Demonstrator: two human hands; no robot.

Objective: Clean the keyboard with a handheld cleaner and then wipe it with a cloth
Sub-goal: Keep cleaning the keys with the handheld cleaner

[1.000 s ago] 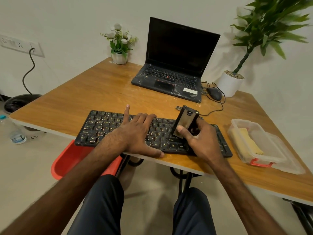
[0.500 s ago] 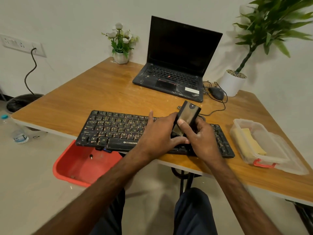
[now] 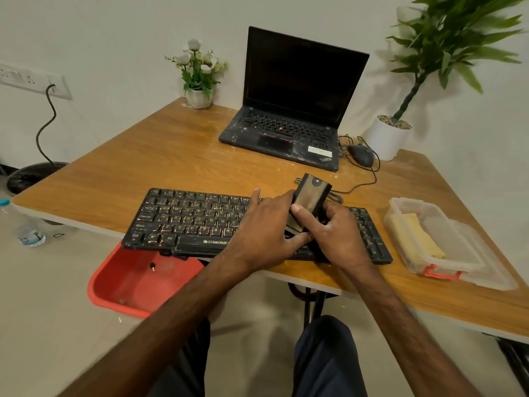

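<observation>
Both hands meet over the right half of the keyboard [image 3: 186, 219], which lies at the near edge of the bench [image 3: 143, 167]. Right hand [image 3: 337, 233] grips the handheld cleaner [image 3: 310, 199], thumb on its face, standing it tilted on the keys. Left hand [image 3: 266, 230] lies against the cleaner's left side, fingers mostly straight, thumb reaching its near end. A yellow cloth [image 3: 415, 236] sits in a clear box [image 3: 440, 273] to the right. A laptop [image 3: 286, 110] stands far back.
</observation>
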